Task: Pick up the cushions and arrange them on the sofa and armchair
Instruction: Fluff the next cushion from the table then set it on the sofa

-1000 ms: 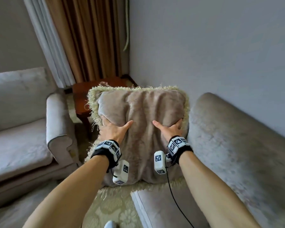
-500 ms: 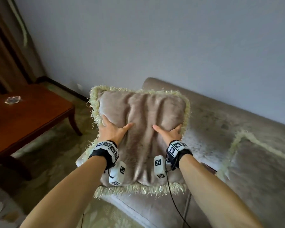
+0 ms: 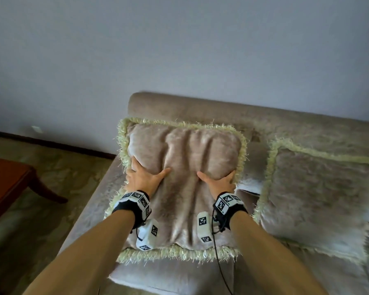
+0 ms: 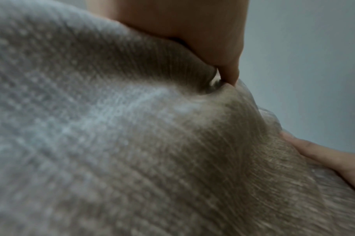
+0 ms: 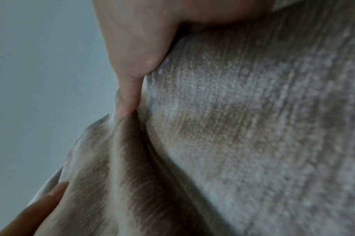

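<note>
Head view: we are gripping the cushion (image 3: 185,184) with left hand (image 3: 144,179) and right hand (image 3: 218,182), thumbs pinching its face, lowering it onto the sofa (image 3: 200,109) beneath them.

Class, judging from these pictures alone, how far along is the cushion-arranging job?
Done: one fringed cushion already lies on the sofa seat. In hand: the left hand and right hand hold a second fringed cushion by its sides above the sofa's end, grip not yet released. Left: setting it down; the armchair is out of view.
</note>
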`<move>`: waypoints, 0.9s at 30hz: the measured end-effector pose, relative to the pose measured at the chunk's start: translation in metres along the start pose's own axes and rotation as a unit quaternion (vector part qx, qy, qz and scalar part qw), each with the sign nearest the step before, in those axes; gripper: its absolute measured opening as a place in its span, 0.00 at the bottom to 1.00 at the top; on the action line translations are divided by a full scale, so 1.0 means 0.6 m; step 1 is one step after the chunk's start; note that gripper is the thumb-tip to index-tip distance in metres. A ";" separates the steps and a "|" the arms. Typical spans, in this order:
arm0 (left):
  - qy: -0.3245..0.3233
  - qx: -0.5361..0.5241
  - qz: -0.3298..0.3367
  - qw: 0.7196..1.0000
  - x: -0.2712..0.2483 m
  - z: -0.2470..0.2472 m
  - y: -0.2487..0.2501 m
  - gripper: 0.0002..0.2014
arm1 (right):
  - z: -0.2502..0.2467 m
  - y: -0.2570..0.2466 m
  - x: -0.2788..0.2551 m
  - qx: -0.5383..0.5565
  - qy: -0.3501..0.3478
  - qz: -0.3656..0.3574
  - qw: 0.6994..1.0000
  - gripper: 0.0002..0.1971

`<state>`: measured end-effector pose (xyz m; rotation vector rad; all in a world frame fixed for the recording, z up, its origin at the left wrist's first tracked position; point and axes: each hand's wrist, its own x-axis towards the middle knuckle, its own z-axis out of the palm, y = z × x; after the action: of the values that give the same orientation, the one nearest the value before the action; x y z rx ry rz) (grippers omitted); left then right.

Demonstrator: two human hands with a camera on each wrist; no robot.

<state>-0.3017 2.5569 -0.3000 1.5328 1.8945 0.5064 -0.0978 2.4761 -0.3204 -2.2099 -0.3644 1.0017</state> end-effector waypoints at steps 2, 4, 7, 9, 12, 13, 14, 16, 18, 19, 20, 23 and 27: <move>0.000 0.009 -0.004 1.000 0.025 0.024 0.018 0.68 | 0.002 -0.009 0.032 0.002 0.008 0.002 1.000 0.74; -0.002 0.026 -0.007 1.000 0.047 0.045 0.031 0.69 | 0.000 -0.014 0.056 -0.004 0.017 0.009 1.000 0.74; -0.017 0.034 -0.006 0.999 0.075 0.071 0.042 0.69 | 0.000 -0.019 0.084 -0.008 0.028 0.018 0.999 0.74; -0.020 0.038 -0.001 0.999 0.098 0.083 0.050 0.68 | 0.007 -0.026 0.106 -0.002 0.031 0.024 0.999 0.73; -0.025 0.037 0.006 0.999 0.139 0.097 0.049 0.68 | 0.028 -0.036 0.130 0.007 0.034 0.031 0.999 0.72; -0.029 0.038 0.007 0.999 0.155 0.102 0.046 0.68 | 0.036 -0.041 0.135 0.003 0.032 0.035 0.999 0.72; -0.035 0.042 0.008 0.998 0.173 0.107 0.043 0.69 | 0.043 -0.044 0.142 -0.004 0.028 0.042 0.999 0.71; -0.055 0.047 0.007 0.997 0.204 0.121 0.035 0.69 | 0.055 -0.047 0.154 -0.028 0.029 0.057 0.998 0.71; -0.067 0.039 0.005 0.997 0.236 0.134 0.031 0.69 | 0.071 -0.052 0.175 -0.045 0.036 0.062 0.996 0.72; -0.071 0.038 0.003 0.997 0.251 0.140 0.027 0.69 | 0.079 -0.054 0.183 -0.050 0.037 0.068 0.996 0.72; -0.077 0.040 0.000 0.996 0.265 0.148 0.021 0.69 | 0.087 -0.055 0.192 -0.054 0.036 0.077 0.995 0.73; -0.109 0.046 -0.008 0.993 0.295 0.169 -0.005 0.70 | 0.107 -0.049 0.209 -0.059 0.035 0.104 0.992 0.74; -0.130 0.022 -0.011 0.991 0.327 0.200 -0.039 0.71 | 0.136 -0.024 0.237 -0.067 0.032 0.128 0.989 0.77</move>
<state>-0.2587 2.7287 -0.4483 1.5242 1.7291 0.2424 -0.0638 2.5955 -0.4288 -2.4488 -0.1226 1.0642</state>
